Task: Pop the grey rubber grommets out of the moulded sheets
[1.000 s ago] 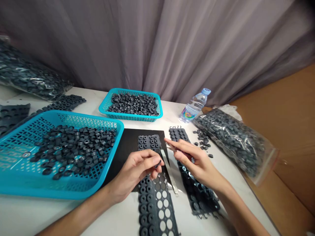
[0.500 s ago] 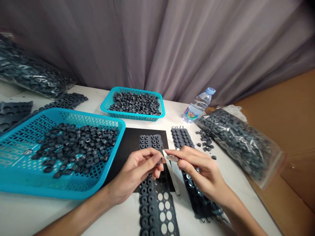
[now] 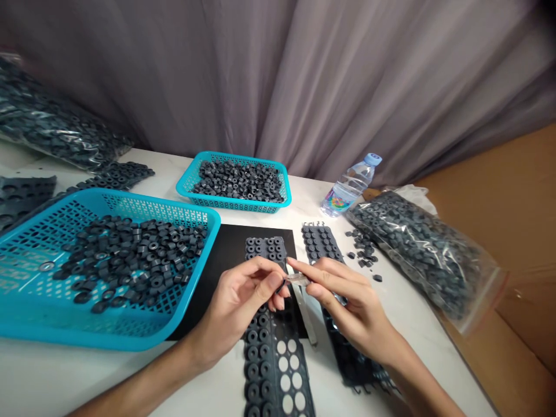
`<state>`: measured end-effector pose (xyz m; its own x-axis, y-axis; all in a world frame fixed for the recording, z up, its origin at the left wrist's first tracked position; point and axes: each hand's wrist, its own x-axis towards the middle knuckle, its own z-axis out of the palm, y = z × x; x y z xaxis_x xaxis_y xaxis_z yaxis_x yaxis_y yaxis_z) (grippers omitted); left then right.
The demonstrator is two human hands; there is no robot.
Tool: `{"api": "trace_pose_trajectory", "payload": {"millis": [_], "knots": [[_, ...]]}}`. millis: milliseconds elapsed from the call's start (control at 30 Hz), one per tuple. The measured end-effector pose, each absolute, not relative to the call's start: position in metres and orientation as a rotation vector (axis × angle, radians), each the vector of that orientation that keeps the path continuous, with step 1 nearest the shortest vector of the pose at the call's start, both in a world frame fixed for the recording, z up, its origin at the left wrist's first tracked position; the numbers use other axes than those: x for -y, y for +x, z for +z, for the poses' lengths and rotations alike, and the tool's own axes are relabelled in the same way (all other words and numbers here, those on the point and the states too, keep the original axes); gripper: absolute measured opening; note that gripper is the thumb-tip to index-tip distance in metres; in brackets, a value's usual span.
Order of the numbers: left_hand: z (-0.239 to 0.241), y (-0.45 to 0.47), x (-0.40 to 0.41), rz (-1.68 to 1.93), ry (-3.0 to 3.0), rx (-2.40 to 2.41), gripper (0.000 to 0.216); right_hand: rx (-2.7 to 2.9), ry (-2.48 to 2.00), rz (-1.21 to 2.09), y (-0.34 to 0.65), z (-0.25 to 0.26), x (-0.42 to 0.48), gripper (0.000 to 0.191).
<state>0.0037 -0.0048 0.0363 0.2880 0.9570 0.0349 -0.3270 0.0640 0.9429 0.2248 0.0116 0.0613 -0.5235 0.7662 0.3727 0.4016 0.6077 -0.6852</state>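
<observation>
My left hand (image 3: 243, 298) pinches a small dark rubber piece (image 3: 282, 286) between thumb and fingers, mostly hidden by them. In my right hand (image 3: 351, 298) is a slim, pale, partly see-through tool (image 3: 299, 279); its tip meets the piece, and its exact kind is unclear. Below both hands lies a dark moulded rubber sheet (image 3: 258, 365) with rows of ring-shaped parts on its left and punched-out round holes on its right. A narrow light strip (image 3: 307, 318) lies beside it. Partly under my right hand is a second dark sheet (image 3: 321, 240) with round studs.
A large blue basket (image 3: 130, 341) of loose dark pieces stands at left, a smaller blue basket (image 3: 234, 205) behind. A water bottle (image 3: 350, 185) and a clear bag of pieces (image 3: 421, 255) are at right. Another full bag (image 3: 52, 121) sits far left. A black mat (image 3: 230, 243) lies underneath.
The tool in my right hand has come left, from just apart to touching the piece in my left hand. My left hand has stayed nearly in place.
</observation>
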Motion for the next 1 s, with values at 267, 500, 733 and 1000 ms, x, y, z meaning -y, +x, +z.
{"api": "trace_pose_trajectory", "payload": {"millis": [267, 500, 733, 1000], "knots": [[0.0392, 0.0025, 0.0048, 1.118, 1.081, -0.757, 0.02, 2.143, -0.879, 0.74, 0.2246, 0.0584, -0.0125, 0.046], [0.0396, 0.0019, 0.0054, 1.113, 1.1, -0.759, 0.02, 2.151, -0.877, 0.74, 0.2247, 0.0567, -0.0134, 0.045], [0.0412, 0.0024, 0.0044, 1.128, 1.1, -0.75, 0.019, 2.134, -0.814, 0.757, 0.2243, 0.0543, -0.0132, 0.045], [0.0393, 0.0002, 0.0045, 1.119, 1.103, -0.779, 0.019, 2.146, -0.817, 0.749, 0.2249, 0.0549, -0.0133, 0.046]]}}
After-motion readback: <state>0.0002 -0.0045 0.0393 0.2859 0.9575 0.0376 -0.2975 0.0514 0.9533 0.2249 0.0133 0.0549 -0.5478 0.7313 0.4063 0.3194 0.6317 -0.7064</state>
